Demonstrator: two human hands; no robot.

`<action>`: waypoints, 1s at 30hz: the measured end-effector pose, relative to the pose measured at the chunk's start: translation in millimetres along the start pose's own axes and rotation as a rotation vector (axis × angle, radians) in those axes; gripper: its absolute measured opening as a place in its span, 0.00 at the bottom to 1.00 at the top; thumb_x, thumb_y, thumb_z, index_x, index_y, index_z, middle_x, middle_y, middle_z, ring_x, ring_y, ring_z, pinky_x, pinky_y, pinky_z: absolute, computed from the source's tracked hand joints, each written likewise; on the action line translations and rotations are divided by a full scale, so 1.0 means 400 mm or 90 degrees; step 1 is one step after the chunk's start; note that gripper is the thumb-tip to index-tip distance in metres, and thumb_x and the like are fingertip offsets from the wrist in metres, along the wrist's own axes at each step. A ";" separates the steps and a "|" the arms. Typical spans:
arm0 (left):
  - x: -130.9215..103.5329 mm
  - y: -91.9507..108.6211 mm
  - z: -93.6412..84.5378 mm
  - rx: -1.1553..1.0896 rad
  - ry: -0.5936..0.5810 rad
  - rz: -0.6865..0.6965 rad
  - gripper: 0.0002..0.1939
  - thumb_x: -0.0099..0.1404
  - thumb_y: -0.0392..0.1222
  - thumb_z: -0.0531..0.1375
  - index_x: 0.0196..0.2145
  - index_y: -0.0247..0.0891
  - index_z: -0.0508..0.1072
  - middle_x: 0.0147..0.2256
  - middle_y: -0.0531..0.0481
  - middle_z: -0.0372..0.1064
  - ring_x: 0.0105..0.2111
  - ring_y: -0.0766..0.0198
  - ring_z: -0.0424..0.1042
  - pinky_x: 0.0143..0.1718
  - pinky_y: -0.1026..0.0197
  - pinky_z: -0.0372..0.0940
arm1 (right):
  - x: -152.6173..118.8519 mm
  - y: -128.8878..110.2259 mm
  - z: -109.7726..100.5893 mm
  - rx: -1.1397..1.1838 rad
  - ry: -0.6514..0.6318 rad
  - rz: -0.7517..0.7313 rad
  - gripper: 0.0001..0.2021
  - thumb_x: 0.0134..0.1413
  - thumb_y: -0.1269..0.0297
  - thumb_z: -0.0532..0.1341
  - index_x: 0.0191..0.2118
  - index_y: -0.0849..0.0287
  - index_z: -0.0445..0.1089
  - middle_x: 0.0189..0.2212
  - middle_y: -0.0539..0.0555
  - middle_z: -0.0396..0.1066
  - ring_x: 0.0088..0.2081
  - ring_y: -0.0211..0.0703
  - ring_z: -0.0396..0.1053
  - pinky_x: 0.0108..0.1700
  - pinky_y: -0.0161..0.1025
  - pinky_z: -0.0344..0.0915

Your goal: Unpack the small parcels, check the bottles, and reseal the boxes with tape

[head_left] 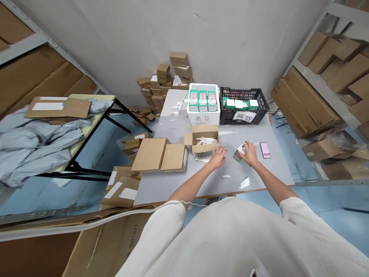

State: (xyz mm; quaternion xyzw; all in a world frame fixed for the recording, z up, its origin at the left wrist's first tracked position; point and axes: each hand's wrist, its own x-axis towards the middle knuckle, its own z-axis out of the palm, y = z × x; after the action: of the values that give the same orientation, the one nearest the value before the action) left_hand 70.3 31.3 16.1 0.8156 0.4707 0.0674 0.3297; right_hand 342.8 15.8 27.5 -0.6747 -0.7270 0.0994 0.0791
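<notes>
My right hand [249, 153] has its fingers round a small green and white box [237, 156], which rests tilted on the table. Over by the near right corner of an open cardboard box [205, 148] is my left hand [218, 158], fingers stretched out with nothing in them; whether it touches the cardboard I cannot tell. Crumpled white paper [206, 141] lies inside that open box. Just right of my right hand a phone [265, 150] lies with its screen lit pink.
Behind stand a white bin [202, 119] with green and pink boxes and a black crate [263, 107] with similar boxes. Closed cartons [150, 154] sit at the left on the grey table [173, 129]. A clear plastic scrap [245, 183] lies near the front edge.
</notes>
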 end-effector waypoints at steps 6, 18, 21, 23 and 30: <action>0.023 0.044 0.054 -0.025 -0.039 -0.013 0.32 0.72 0.38 0.58 0.72 0.45 0.66 0.74 0.38 0.59 0.74 0.42 0.59 0.72 0.36 0.57 | -0.022 0.049 0.030 0.081 -0.073 0.102 0.19 0.56 0.54 0.65 0.51 0.55 0.67 0.53 0.64 0.74 0.53 0.60 0.70 0.52 0.49 0.66; 0.025 0.032 0.095 -0.464 -0.056 -0.135 0.37 0.65 0.57 0.73 0.65 0.38 0.71 0.60 0.37 0.77 0.60 0.45 0.77 0.61 0.45 0.73 | 0.027 0.055 -0.007 0.572 -0.095 0.143 0.15 0.49 0.54 0.65 0.41 0.51 0.63 0.33 0.48 0.71 0.36 0.45 0.68 0.39 0.41 0.68; 0.019 0.032 0.096 -0.613 -0.076 -0.174 0.41 0.63 0.62 0.75 0.65 0.38 0.70 0.51 0.39 0.81 0.53 0.47 0.81 0.55 0.46 0.76 | 0.048 0.033 -0.004 0.667 -0.108 0.169 0.18 0.49 0.51 0.67 0.42 0.50 0.64 0.31 0.46 0.70 0.35 0.45 0.70 0.41 0.42 0.71; 0.013 0.033 0.094 -0.654 -0.048 -0.207 0.42 0.62 0.63 0.75 0.64 0.39 0.69 0.50 0.40 0.81 0.51 0.49 0.81 0.53 0.47 0.76 | 0.052 0.017 -0.001 0.721 -0.105 0.202 0.23 0.50 0.47 0.69 0.48 0.50 0.66 0.34 0.47 0.72 0.38 0.46 0.73 0.44 0.43 0.74; 0.001 0.041 0.081 -0.718 0.054 -0.261 0.39 0.63 0.64 0.75 0.62 0.41 0.68 0.49 0.41 0.82 0.48 0.52 0.81 0.53 0.48 0.75 | -0.002 -0.032 0.023 0.860 -0.233 0.264 0.26 0.61 0.36 0.63 0.52 0.52 0.72 0.45 0.55 0.81 0.47 0.47 0.80 0.49 0.44 0.77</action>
State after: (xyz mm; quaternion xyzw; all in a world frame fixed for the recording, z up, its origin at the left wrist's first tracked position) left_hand 95.8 10.6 0.8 0.4040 0.5226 0.2740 0.6990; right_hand 328.2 14.0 22.0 -0.5754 -0.3659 0.6505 0.3346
